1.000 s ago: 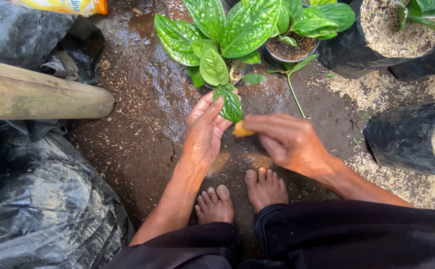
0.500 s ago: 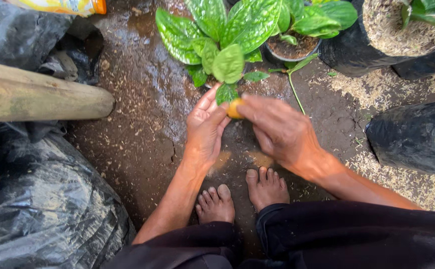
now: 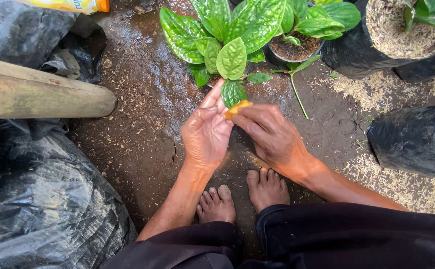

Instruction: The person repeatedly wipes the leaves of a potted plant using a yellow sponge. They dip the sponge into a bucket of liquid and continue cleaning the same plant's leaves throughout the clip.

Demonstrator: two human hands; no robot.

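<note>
The right hand (image 3: 272, 137) pinches a small orange piece (image 3: 237, 107) at its fingertips, against the open left hand (image 3: 206, 133), just near of the green-leaved plant (image 3: 230, 37) on wet soil (image 3: 137, 99)

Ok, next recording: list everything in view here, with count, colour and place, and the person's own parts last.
Potted plant: one, broad green leaves, top centre.
Small pot: one, dark, soil-filled, right of that plant.
Grow bags: at least three, black, top right and right edge, topped with pale husk.
Orange-yellow piece: one, between both hands.
Wooden pole: one, pale brown, left.
Plastic sheeting: black, crumpled, left and lower left.
Yellow container: one, orange cap, top left edge.
Ground: wet dark soil, strewn with husk.
Left hand: palm up, under the piece.
Right hand: fingers pinch the piece.
Bare feet: two, bottom centre.
Dark trousers: bottom edge.
</note>
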